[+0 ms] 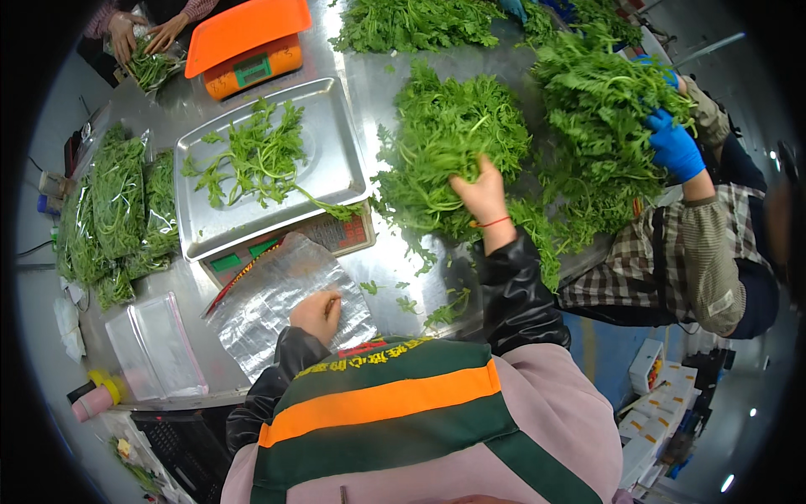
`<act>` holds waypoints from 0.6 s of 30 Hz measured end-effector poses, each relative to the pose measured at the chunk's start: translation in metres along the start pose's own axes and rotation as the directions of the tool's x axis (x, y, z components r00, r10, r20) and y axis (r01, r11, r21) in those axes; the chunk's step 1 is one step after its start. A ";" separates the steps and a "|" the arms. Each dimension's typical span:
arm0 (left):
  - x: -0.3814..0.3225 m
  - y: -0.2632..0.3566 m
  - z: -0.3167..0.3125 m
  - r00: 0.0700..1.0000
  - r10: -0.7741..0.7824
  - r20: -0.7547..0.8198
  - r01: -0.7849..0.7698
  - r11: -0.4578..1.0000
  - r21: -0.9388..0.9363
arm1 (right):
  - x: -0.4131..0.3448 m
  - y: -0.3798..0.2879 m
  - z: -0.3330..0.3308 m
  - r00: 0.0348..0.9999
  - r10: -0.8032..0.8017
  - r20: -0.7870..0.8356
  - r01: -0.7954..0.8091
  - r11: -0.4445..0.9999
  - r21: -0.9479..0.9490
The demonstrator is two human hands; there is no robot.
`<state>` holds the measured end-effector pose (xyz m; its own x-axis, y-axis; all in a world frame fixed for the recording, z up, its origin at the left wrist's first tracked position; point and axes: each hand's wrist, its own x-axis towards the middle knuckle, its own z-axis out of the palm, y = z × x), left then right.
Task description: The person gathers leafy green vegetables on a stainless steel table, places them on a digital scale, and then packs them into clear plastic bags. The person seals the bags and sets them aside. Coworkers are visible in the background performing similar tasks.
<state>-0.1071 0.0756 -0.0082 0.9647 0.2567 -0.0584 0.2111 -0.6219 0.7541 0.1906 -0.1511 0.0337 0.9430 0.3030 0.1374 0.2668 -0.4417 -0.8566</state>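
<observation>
My right hand (483, 190) is sunk into a heap of leafy greens (463, 113), its fingers around some stems and partly hidden by leaves. A red cord circles that wrist. Lower down, my left hand (318, 315) rests with curled fingers on a clear, silvery-looking plastic bag (283, 283); whether it pinches the film cannot be made out. The bag partly covers a digital scale (343, 234). On that scale sits a metal tray (327, 167) holding a small bunch of greens (261, 157), one stem hanging over the rim.
Filled bags of greens (116, 195) lie left, above flat empty bags (154, 346). An orange scale (252, 66) stands at the back. A co-worker's blue-gloved hand (674, 145) holds greens (592, 113) at right. Another person's hands (145, 34) handle a bag at upper left.
</observation>
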 end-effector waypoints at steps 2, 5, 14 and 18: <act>0.000 -0.001 0.001 1.000 0.018 -0.012 -0.018 1.000 0.006 | 0.003 0.001 -0.012 0.994 0.048 0.097 -0.062 0.987 0.146; 0.000 -0.003 0.001 0.999 0.039 -0.008 -0.039 0.999 0.024 | -0.006 -0.011 -0.014 0.937 -0.033 0.347 0.202 0.862 -0.465; 0.000 0.000 0.001 1.000 -0.011 0.011 0.011 1.000 0.020 | -0.050 -0.039 0.034 0.969 0.033 0.244 0.181 0.577 -0.797; 0.001 0.000 0.002 1.000 -0.018 0.013 0.018 1.000 0.015 | -0.027 -0.008 0.042 0.998 -0.052 0.017 0.048 0.670 -0.741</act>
<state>-0.1063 0.0749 -0.0096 0.9628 0.2579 -0.0808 0.2306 -0.6282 0.7431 0.1543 -0.1205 0.0160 0.9242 0.3402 0.1736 0.3712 -0.9071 -0.1983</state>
